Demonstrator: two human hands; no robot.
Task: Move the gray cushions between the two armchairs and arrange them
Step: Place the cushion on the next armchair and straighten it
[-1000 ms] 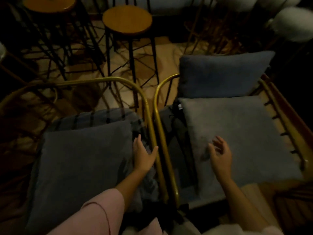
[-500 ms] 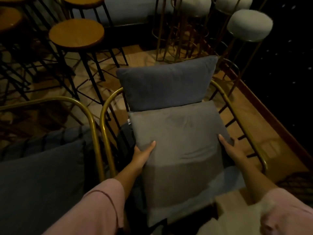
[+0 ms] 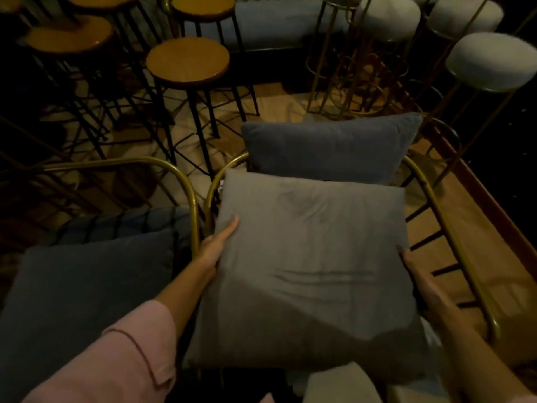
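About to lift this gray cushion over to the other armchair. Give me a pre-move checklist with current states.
1. Left hand on the gray cushion: ok, at its left edge.
2. Right hand on it: ok, at its right edge.
3. Fingers wrapped underneath: cannot tell.
4. Nothing lying on the cushion: ok.
5. Free spot in the left armchair: not ok, a dark cushion fills the seat.
6. Back cushion upright: ok.

L hand [image 3: 218, 245] flat, fingers together & extended fwd, palm turned inward to the right; L forearm bare, pink sleeve [image 3: 122, 365] pushed back below elbow; R hand [image 3: 414, 270] mirrors it on the far side, mostly in shadow, palm inward; both arms reach fwd, well apart.
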